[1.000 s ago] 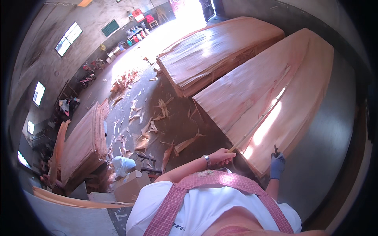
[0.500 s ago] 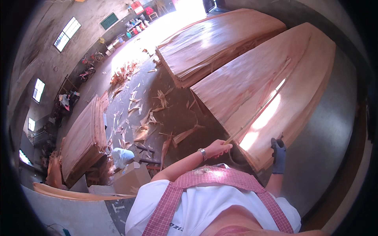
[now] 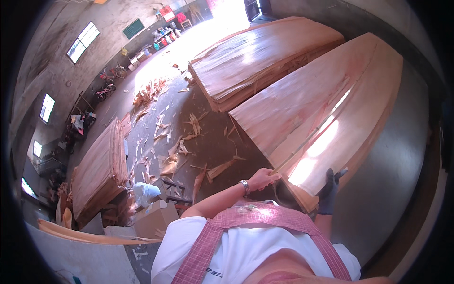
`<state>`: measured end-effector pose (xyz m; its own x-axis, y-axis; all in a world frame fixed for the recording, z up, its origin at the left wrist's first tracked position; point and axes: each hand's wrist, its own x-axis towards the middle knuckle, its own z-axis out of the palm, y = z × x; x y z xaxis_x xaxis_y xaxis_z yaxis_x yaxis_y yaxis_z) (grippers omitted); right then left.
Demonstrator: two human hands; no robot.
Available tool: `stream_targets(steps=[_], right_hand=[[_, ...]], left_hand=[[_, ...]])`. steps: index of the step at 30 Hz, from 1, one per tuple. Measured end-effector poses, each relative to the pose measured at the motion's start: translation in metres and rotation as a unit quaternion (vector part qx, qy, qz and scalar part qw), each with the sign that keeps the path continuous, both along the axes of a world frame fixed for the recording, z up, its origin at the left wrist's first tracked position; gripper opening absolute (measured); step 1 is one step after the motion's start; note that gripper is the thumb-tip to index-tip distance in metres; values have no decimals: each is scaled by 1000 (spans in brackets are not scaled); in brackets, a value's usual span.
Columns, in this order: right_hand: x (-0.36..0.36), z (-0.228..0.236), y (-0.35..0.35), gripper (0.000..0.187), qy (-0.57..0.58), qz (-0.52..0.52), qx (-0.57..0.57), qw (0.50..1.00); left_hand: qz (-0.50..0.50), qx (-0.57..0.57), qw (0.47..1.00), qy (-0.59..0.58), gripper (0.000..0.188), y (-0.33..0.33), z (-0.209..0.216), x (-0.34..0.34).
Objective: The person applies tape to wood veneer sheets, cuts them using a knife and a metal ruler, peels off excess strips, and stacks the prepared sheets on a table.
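Note:
My bare left hand (image 3: 263, 179), with a watch on its wrist, is closed round the near end of a long thin rod (image 3: 303, 146). The rod lies lengthwise over the top sheet of a stack of thin wood veneer sheets (image 3: 288, 111). At the stack's near right edge is my right hand (image 3: 326, 198) in a dark glove, its fingers curled round a small thing. A short greyish end (image 3: 341, 173) sticks out from that hand; its kind cannot be made out. Bright sunlight falls on the sheet beside the rod.
Beyond lies a second veneer stack (image 3: 265, 57). A third stack (image 3: 97, 173) stands at the left, near a cardboard box (image 3: 156, 218) and a pale blue bag (image 3: 145, 193). Torn veneer strips (image 3: 172, 163) litter the floor. A wall runs along the right.
My right hand has shifted slightly left and tilted, and a greyish end now shows beside its fingers. My left hand keeps its hold on the rod. The whole view has tipped slightly.

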<state>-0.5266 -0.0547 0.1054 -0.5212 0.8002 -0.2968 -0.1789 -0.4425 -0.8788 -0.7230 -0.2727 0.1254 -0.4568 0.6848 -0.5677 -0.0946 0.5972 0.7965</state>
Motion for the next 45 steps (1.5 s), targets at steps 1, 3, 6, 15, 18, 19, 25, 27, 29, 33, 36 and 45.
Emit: stream_targets(steps=[1, 3, 6, 15, 18, 19, 25, 27, 29, 33, 36, 45], right_hand=[[-4, 2, -2, 89, 32, -35, 14, 999], [-16, 6, -9, 93, 98, -106, 43, 989], [-4, -28, 11, 83, 113, -53, -20, 992], [-13, 18, -4, 44, 53, -96, 6, 994], [-15, 11, 2, 42, 66, -84, 13, 994], [-17, 12, 3, 42, 67, -82, 18, 994], [-24, 22, 2, 55, 4, -103, 79, 991], [-38, 67, -18, 67, -39, -106, 101, 988], [-38, 75, -16, 76, -59, -98, 121, 986], [-33, 64, -7, 79, -81, -61, 145, 984], [-19, 22, 14, 71, -70, -49, 147, 985], [-19, 29, 8, 50, -76, -65, 109, 989]], left_hand=[[0, 3, 1000, -7, 45, 1, 3, -3], [-3, 5, 1000, -8, 45, 3, 4, -12], [-13, 12, 1000, -8, 46, 7, -4, -27], [-32, 15, 999, -18, 47, 8, -2, -65], [-33, 19, 999, -13, 47, 9, -6, -74], [-33, 23, 999, -13, 47, 10, -9, -77], [-30, 26, 999, -20, 48, 18, -10, -81], [-20, 28, 999, -20, 48, 15, -10, -78], [-17, 32, 999, -24, 48, 18, -7, -74], [-7, 30, 999, -35, 47, 14, -12, -69], [-1, 28, 999, -35, 47, 20, -7, -67], [9, 31, 999, -35, 47, 23, 0, -62]])
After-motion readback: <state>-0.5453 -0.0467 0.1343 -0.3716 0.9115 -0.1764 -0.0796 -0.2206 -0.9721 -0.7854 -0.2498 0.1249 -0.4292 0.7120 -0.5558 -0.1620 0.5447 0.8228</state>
